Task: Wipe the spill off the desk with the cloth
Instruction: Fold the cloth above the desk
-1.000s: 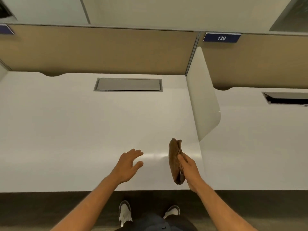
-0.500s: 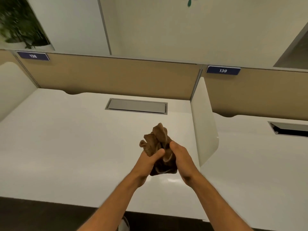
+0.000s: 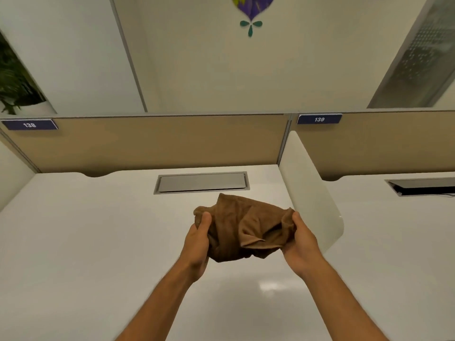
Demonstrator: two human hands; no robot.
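A crumpled brown cloth (image 3: 243, 227) hangs in the air above the white desk (image 3: 98, 242), stretched between both hands. My left hand (image 3: 197, 239) grips its left end, thumb on top. My right hand (image 3: 299, 242) grips its right end. A small shiny patch (image 3: 269, 286) shows on the desk below the cloth; I cannot tell whether it is spill or a light reflection.
A grey cable flap (image 3: 202, 182) is set into the desk at the back. A tan partition (image 3: 147, 143) closes the rear, and a white side divider (image 3: 310, 193) stands just right of my right hand. The neighbouring desk (image 3: 406, 242) lies beyond it.
One second ago only my right hand held the cloth; my left hand joined it. Both hands have since pulled apart, spreading the bunched cloth wider. The camera has tilted upward.
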